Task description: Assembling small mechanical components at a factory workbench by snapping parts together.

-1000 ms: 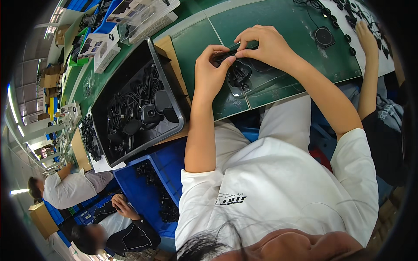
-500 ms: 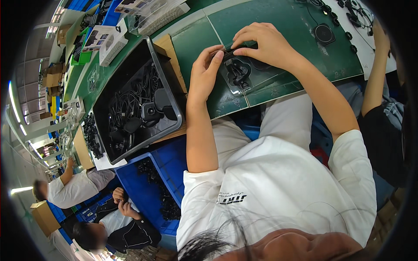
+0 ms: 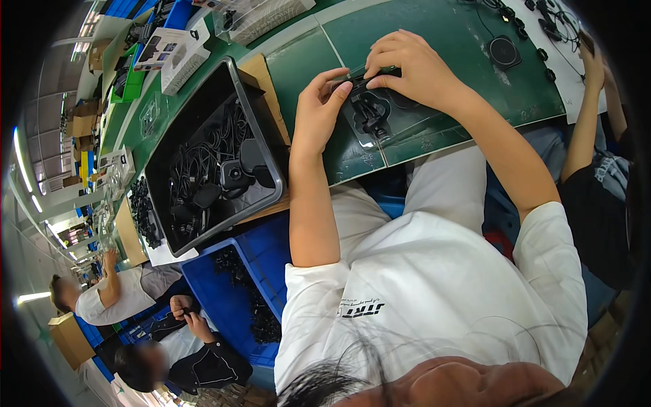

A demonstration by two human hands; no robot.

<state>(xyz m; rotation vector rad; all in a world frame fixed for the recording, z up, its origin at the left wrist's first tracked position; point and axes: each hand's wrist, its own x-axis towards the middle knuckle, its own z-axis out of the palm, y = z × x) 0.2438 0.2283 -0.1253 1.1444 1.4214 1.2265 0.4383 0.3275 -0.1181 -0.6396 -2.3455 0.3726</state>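
Note:
Both of my hands pinch a black part (image 3: 361,82) over the table, my left hand (image 3: 319,112) at its left end and my right hand (image 3: 417,71) at its right end. My fingers cover much of it, so its exact kind is hard to make out. Just below, a clear plastic tray (image 3: 407,121) lies on the green table. In one hollow of the tray sits a black mount-like piece (image 3: 370,114), close to my fingertips. Another dark round shape shows partly under my right hand.
A black bin (image 3: 234,68) of cables and black pads stands at my left, above a blue crate (image 3: 261,237) with small black parts. Cartons (image 3: 184,66) stand beyond. A round black pad (image 3: 504,52) lies at right, near a co-worker's arm (image 3: 584,129).
My hands stay almost in place, with slight finger movement on the black part. The cartons at the far left sit slightly further right. The co-worker's hand at the right has shifted.

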